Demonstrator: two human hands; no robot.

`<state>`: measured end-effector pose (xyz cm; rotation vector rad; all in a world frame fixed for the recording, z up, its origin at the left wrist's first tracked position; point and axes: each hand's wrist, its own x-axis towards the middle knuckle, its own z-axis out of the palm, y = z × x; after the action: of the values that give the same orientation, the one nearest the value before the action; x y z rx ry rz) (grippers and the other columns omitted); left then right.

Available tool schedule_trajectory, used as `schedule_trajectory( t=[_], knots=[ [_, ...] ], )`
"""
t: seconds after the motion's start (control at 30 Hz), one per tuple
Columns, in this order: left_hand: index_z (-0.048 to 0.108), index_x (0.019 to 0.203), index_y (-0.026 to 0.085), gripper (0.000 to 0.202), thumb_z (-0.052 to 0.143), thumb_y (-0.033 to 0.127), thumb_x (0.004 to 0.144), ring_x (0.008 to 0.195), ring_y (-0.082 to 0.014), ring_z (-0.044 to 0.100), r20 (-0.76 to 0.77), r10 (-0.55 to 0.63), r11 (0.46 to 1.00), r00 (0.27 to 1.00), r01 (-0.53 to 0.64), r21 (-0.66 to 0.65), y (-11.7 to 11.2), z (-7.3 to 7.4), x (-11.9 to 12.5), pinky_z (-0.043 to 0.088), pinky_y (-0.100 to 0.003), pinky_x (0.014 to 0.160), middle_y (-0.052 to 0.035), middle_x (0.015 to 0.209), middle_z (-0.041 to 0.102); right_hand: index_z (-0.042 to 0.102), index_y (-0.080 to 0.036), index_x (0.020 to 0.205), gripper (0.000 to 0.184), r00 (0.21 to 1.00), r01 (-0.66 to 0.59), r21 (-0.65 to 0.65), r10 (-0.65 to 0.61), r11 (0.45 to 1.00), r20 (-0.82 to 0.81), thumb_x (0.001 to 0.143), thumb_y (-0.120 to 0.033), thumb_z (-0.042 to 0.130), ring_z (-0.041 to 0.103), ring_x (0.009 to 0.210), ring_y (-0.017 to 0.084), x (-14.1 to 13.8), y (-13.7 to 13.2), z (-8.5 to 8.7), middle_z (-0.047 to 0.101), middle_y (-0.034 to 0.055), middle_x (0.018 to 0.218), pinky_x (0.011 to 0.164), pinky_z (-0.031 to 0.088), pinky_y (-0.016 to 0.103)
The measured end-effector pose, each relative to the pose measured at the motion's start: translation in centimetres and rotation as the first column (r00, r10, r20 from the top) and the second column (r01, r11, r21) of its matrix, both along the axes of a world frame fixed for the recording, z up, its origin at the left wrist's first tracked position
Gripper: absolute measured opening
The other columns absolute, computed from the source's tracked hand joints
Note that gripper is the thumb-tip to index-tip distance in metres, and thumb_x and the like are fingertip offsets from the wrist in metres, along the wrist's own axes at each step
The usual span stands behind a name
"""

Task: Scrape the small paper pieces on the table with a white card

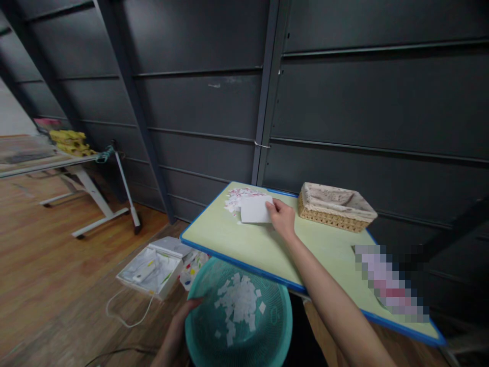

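Observation:
My right hand (283, 218) pinches the right edge of a white card (254, 210) between thumb and fingers, just over the pale yellow tabletop (214, 232). Partly behind the card lies a pile of white and pinkish paper scraps (233, 200). Below the table's front edge stands a green plastic basket (280, 331) with many small white paper pieces (239, 300) inside. At the basket's left rim my left hand (187, 308) grips it, the thumb over the edge and the other fingers hidden.
A wicker basket with a cloth lining (336, 219) stands at the table's back right. A blurred-out flat item (389, 285) lies at the right. On the floor sits an open white box (168, 270) with a cable. Another table (46, 163) is far left; a dark panelled wall (198, 102) rises behind.

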<state>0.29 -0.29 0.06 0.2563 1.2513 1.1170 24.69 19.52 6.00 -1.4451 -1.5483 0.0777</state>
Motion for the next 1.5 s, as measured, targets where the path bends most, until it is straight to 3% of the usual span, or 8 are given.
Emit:
schedule_trajectory(
  t=[0.13, 0.23, 0.53, 0.77, 0.93, 1.07, 1.23, 1.5],
  knots=[
    [0.064, 0.091, 0.009, 0.019, 0.062, 0.02, 0.076, 0.051, -0.0227, 0.067, 0.005, -0.012, 1.0, 1.0, 0.012, -0.016, 0.0, -0.4, -0.2, 0.056, -0.036, 0.056, -0.0079, 0.058, 0.074, 0.071, -0.017, 0.106, 0.041, 0.999, 0.03, -0.035, -0.03, 0.999, 0.018, 0.088, -0.041, 0.044, 0.064, 0.075, 0.023, 0.1, 0.1, 0.1, 0.074, 0.0087, 0.092, 0.068, 0.042, 0.03],
    [0.065, 0.089, 0.009, 0.017, 0.062, 0.021, 0.077, 0.05, -0.0228, 0.066, -0.017, -0.015, 1.0, 1.0, 0.015, -0.02, 0.0, -0.7, -0.3, 0.055, -0.035, 0.054, -0.0083, 0.057, 0.073, 0.071, -0.017, 0.106, 0.039, 0.998, 0.03, -0.053, -0.027, 0.998, 0.05, 0.088, -0.04, 0.045, 0.066, 0.082, 0.024, 0.0, 0.1, 0.0, 0.074, 0.0097, 0.096, 0.072, 0.042, 0.03],
    [0.055, 0.12, 0.001, 0.051, 0.065, 0.021, 0.074, 0.059, -0.0281, 0.07, -0.001, -0.009, 1.0, 1.0, 0.009, -0.01, 0.1, -0.3, -0.1, 0.056, -0.039, 0.061, -0.0093, 0.063, 0.076, 0.074, -0.017, 0.099, 0.036, 0.994, 0.048, -0.045, -0.043, 0.998, 0.103, 0.087, -0.037, 0.046, 0.065, 0.075, 0.023, 0.0, -0.2, 0.3, 0.075, 0.01, 0.088, 0.066, 0.04, 0.029],
    [0.055, 0.122, -0.001, 0.052, 0.063, 0.019, 0.075, 0.057, -0.0262, 0.07, 0.0, 0.008, 0.999, 1.0, -0.008, -0.034, 0.0, 0.3, 0.0, 0.056, -0.037, 0.06, -0.0092, 0.06, 0.075, 0.075, -0.016, 0.094, 0.033, 0.974, 0.128, 0.005, -0.127, 0.992, 0.187, 0.083, -0.032, 0.049, 0.061, 0.068, 0.021, 1.0, -0.6, 1.3, 0.073, 0.0099, 0.079, 0.061, 0.036, 0.028],
    [0.056, 0.125, 0.008, 0.053, 0.064, 0.021, 0.074, 0.061, -0.0277, 0.072, 0.017, -0.021, 1.0, 1.0, 0.022, -0.019, -0.1, 0.2, -0.2, 0.057, -0.041, 0.067, -0.006, 0.064, 0.077, 0.074, -0.015, 0.075, 0.032, 0.986, -0.002, -0.03, 0.007, 1.0, 0.165, 0.078, -0.035, 0.05, 0.053, 0.057, 0.017, 1.7, -0.4, 1.7, 0.067, 0.0058, 0.063, 0.056, 0.032, 0.027],
    [0.055, 0.123, 0.0, 0.054, 0.065, 0.022, 0.074, 0.054, -0.0252, 0.07, 0.027, -0.018, 0.999, 0.999, 0.019, -0.043, -0.2, 0.3, -0.2, 0.056, -0.037, 0.061, -0.0072, 0.06, 0.075, 0.073, -0.013, 0.072, 0.032, 0.991, -0.128, -0.068, 0.13, 0.989, 0.031, 0.075, -0.037, 0.052, 0.051, 0.056, 0.016, 2.3, 0.2, 1.5, 0.065, 0.0035, 0.062, 0.054, 0.033, 0.026],
    [0.05, 0.124, -0.005, 0.058, 0.063, 0.022, 0.075, 0.054, -0.0251, 0.069, 0.046, -0.037, 0.999, 0.998, 0.038, -0.019, -0.2, 0.5, 0.0, 0.055, -0.034, 0.057, -0.0075, 0.057, 0.074, 0.073, -0.012, 0.074, 0.034, 0.99, -0.124, -0.035, 0.121, 0.992, -0.072, 0.076, -0.037, 0.051, 0.052, 0.058, 0.016, 2.3, 0.6, 1.0, 0.064, 0.0034, 0.063, 0.056, 0.036, 0.026],
    [0.043, 0.133, -0.003, 0.069, 0.066, 0.022, 0.073, 0.06, -0.0289, 0.072, 0.024, -0.013, 1.0, 1.0, 0.013, -0.017, -0.1, 0.3, 0.0, 0.056, -0.037, 0.059, -0.0082, 0.059, 0.076, 0.071, -0.016, 0.069, 0.034, 0.99, -0.057, -0.022, 0.059, 0.998, 0.13, 0.08, -0.037, 0.047, 0.048, 0.053, 0.015, 1.7, 0.0, 1.3, 0.061, 0.0021, 0.056, 0.054, 0.029, 0.026]
  ],
)
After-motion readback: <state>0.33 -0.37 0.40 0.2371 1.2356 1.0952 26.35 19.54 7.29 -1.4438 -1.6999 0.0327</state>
